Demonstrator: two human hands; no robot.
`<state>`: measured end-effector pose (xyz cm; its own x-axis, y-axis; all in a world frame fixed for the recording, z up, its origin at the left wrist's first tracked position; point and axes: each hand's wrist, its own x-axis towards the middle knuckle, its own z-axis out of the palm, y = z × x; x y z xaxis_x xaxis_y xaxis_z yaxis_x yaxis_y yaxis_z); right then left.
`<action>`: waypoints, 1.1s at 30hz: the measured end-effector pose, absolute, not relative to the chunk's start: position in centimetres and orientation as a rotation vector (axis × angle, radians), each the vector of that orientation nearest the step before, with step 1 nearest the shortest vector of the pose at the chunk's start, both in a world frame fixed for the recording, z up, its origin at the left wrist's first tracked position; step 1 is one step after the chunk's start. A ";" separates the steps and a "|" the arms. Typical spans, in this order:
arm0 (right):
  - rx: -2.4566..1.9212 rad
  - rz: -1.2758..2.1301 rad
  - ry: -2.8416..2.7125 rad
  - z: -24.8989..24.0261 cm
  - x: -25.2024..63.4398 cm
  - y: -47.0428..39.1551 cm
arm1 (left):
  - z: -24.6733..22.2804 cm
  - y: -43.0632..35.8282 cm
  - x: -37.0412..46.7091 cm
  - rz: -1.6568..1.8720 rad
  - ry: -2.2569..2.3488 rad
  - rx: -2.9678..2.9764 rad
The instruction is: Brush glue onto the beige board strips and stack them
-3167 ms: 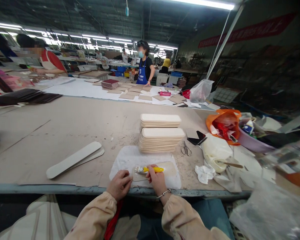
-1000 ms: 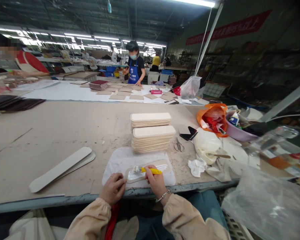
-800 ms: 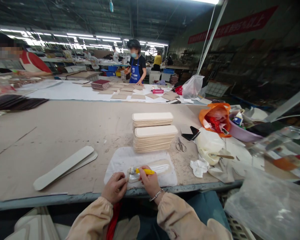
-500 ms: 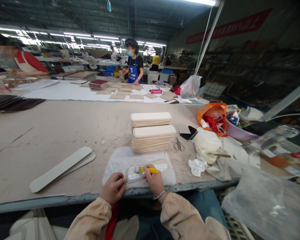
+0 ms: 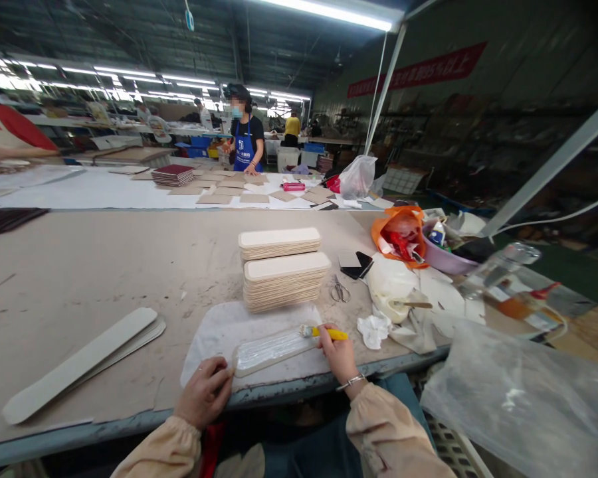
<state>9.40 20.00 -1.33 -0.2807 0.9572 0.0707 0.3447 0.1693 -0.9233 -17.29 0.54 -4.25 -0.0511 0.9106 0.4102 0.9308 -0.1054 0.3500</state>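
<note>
My right hand (image 5: 337, 353) is closed round the yellow handle of a brush (image 5: 333, 332). Its bristles rest at the right part of a long, round-cornered strip (image 5: 274, 350), whose upper face is wet and shiny with a whitish, streaky coating. At the strip's left end, my left hand (image 5: 205, 390) has curled fingers, with the fingertips holding down its edge. Under the strip lies a white sheet (image 5: 206, 332). Just behind stand two stacks of similar cream strips, a taller front stack (image 5: 286, 282) and a lower rear stack (image 5: 279, 243).
Longer pale strips (image 5: 82, 365) lie at the left. To the right are scissors (image 5: 339, 290), a crumpled white tissue (image 5: 373, 330), a cut-open white jug (image 5: 393, 285), an orange bag (image 5: 401, 234) and a lilac basin (image 5: 448, 259). A person in a blue apron (image 5: 248, 146) stands across the table.
My right hand has moved the brush rightward along the strip, and the shiny coating now covers more of its length. My left hand stays at the left end. The camera view has shifted rightward.
</note>
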 end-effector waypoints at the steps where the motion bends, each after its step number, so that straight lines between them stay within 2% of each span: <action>1: -1.259 1.082 -1.742 -1.3 9.8 20.4 | -4.2 0.6 -17.3 -0.873 -2.073 -2.138; 9: -1.288 1.001 -1.708 -0.7 12.1 21.7 | -3.7 0.7 -17.0 -0.864 -2.056 -2.110; 17: -1.190 1.285 -1.639 -0.7 11.3 19.6 | -3.9 0.6 -17.1 -0.872 -2.060 -2.133; 27: -1.274 1.044 -1.654 0.4 13.5 20.9 | -3.9 0.7 -17.1 -0.907 -2.066 -2.123; 33: -1.080 1.415 -1.413 1.3 11.4 20.6 | -3.2 0.7 -16.7 -0.899 -2.105 -2.113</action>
